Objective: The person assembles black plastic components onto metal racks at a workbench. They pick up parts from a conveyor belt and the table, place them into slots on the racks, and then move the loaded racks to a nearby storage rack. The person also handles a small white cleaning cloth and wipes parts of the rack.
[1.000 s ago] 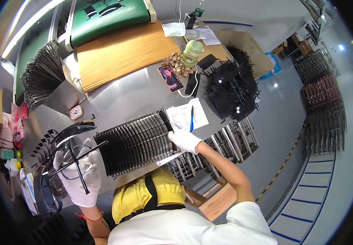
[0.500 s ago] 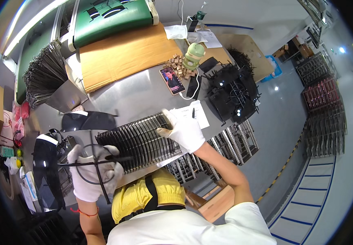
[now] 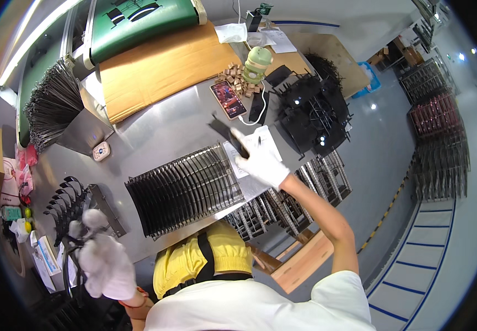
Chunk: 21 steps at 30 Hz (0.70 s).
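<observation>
In the middle of the metal table lies a long row of black curved plates (image 3: 180, 190), set side by side. My right hand (image 3: 263, 160), in a white glove, is beyond the row's right end. It pinches a dark flat plate (image 3: 228, 135), which is tilted and smeared by motion. At lower left is my left hand (image 3: 106, 262), also gloved and blurred. Close to it are several black hooked parts (image 3: 64, 207) and thin dark rods (image 3: 68, 270); whether its fingers hold any of these cannot be made out.
Behind the row lie a phone (image 3: 228, 100), wooden blocks (image 3: 235, 74) and a green container (image 3: 257, 63). A bin of black wires (image 3: 56, 105) stands at far left. Black assemblies (image 3: 318, 113) pile up at right. Metal racks (image 3: 304, 193) sit beside the table's right edge.
The black round wire frame and the dark panels with white strips have left the table's left side. My left hand moved down and left; my right hand moved slightly right and now holds a plate.
</observation>
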{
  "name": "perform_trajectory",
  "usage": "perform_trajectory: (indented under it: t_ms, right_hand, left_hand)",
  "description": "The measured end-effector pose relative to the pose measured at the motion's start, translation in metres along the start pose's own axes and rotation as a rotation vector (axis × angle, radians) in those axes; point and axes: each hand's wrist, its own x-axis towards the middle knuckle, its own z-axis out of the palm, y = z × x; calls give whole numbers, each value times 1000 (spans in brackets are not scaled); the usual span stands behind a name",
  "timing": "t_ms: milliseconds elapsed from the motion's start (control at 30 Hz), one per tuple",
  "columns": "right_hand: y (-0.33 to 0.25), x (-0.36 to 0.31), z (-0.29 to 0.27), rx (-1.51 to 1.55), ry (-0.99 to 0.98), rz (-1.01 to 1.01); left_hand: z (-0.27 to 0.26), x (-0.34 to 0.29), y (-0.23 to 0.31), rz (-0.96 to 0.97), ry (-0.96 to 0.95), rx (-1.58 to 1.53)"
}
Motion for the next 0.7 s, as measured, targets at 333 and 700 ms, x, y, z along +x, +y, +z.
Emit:
perform_trajectory:
  t_ms: [333,700]
  right_hand:
    - [110,29,111,-597,117,-438]
    - [-81,-14,22,346,-78,-519]
  left_hand:
    - [1,20,16,68,69,342]
    - [-64,107,-5,1500,-430,2409]
